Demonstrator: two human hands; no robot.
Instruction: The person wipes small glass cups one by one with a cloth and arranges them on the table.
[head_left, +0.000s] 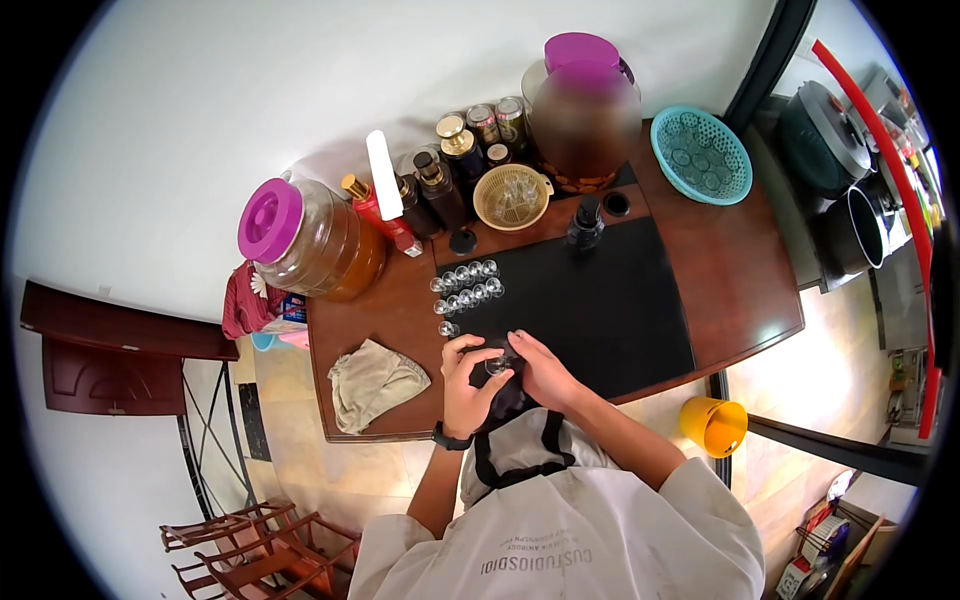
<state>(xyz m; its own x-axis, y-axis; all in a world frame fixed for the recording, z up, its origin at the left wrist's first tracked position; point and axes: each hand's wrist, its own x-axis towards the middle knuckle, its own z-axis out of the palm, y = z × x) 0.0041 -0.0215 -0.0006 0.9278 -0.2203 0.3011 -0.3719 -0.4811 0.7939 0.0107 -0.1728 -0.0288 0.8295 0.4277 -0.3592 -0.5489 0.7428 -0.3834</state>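
Note:
My left hand (466, 388), with a dark watch on its wrist, pinches a small clear glass cup (497, 366) near the front edge of the black mat (610, 310). My right hand (545, 372) is close beside the cup on its right. Its fingers are curled, and what they hold, if anything, is hidden. Under the hands is something dark that I cannot make out. Beyond my left hand, small glass cups (466, 297) stand in two rows on the mat's left part, with a single glass cup (448, 329) in front of them.
A beige cloth (377, 387) lies at left. Along the back are a purple-lidded jar (335, 240), bottles (437, 190), a tan basket (512, 198) of glasses, a large jar (585, 120) and a turquoise basket (702, 155). A dark bottle (586, 225) stands on the mat. Below right is a yellow bin (713, 427).

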